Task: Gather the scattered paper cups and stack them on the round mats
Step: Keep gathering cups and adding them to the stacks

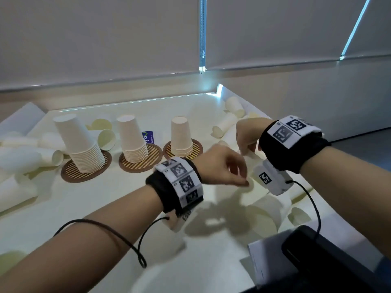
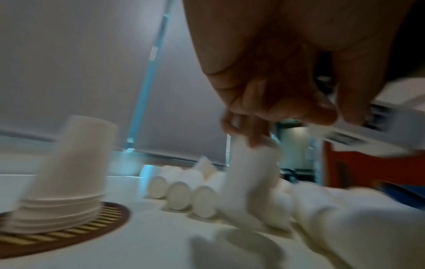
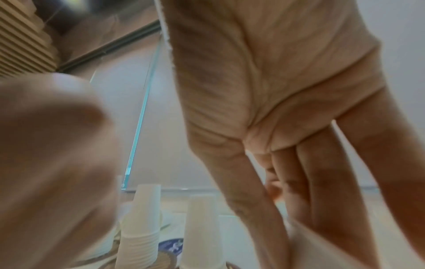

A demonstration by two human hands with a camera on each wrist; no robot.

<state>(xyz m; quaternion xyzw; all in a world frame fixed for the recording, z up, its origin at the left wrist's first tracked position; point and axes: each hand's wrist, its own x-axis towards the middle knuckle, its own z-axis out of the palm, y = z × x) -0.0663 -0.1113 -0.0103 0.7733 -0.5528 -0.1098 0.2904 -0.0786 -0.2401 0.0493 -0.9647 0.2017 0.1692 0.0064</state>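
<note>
The tabletop (image 1: pixel 110 199) carries three upside-down stacks on round mats (image 1: pixel 85 169), left of the grip: tall stack (image 1: pixel 79 144), middle stack (image 1: pixel 133 140), short stack (image 1: pixel 181 137). Loose cups (image 1: pixel 224 124) lie on their sides beyond and left. Right by the grip, a held cup (image 2: pixel 249 183) stands mouth-down, long axis near upright, left hand (image 1: pixel 223 166) pinching its base. Right hand (image 1: pixel 247 135) just beyond, fingers straight, touching a cup edge; blur hides more.
</note>
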